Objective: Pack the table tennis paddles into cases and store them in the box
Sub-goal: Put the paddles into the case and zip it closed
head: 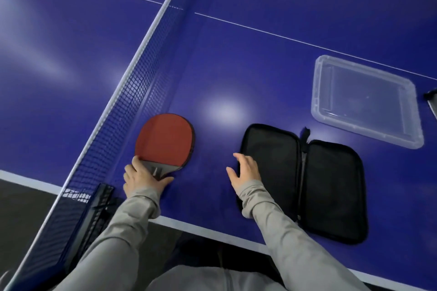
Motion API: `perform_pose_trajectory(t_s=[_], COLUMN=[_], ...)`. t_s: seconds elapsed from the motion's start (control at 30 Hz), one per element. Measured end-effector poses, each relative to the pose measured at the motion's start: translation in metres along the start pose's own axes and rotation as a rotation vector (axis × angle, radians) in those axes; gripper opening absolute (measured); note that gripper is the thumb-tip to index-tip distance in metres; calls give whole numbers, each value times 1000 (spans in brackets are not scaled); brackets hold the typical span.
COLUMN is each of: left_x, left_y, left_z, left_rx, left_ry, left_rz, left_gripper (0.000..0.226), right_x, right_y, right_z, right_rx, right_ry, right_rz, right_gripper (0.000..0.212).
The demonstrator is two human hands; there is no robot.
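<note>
A red-faced paddle [165, 140] lies flat on the blue table beside the net. My left hand [144, 178] covers its handle, fingers and thumb curled round it. A black zip case [305, 182] lies unzipped and spread flat to the right, both halves showing black lining. My right hand [244, 170] hovers at the case's left edge with fingers relaxed and holding nothing. A clear plastic box [367, 100] stands behind the case to the right, with nothing visible in it.
The net [132, 101] runs diagonally along the left of the paddle, its black clamp post [94, 210] at the table's near edge. A dark object [431, 99] pokes in at the right border. The table's white-edged near side [212, 231] lies just below my forearms.
</note>
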State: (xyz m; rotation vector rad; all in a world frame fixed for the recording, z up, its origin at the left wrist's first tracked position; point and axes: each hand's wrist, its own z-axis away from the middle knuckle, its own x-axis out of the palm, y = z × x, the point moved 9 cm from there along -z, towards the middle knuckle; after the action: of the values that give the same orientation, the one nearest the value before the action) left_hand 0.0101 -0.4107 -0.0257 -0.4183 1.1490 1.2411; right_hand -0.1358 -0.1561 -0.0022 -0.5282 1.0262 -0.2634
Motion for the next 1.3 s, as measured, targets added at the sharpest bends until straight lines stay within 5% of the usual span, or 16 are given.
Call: perform_pose_trajectory(t_s=[0.27,0.37,0.5,0.73,1.3], left_x=[16,23,24,15,141], left_y=[-13,-18,-14,5,201], left_z=[-4,-10,-21,-9,161], left_rx=[-43,-59,-35,44,171], left_ry=[31,-66,-210,-187,-449], left_rz=[239,137,54,116,254], left_gripper=[82,54,44,27,28], right_x=[33,41,46,25,-128], right_y=[-37,-41,-39,-14,225], right_z=[-8,-6,-3,4,64], right_rx=[34,40,46,78,330], right_ry=[-37,-44,-51,0,159], right_rz=[-2,-9,-28,-38,112], right_gripper=[44,43,42,41,46])
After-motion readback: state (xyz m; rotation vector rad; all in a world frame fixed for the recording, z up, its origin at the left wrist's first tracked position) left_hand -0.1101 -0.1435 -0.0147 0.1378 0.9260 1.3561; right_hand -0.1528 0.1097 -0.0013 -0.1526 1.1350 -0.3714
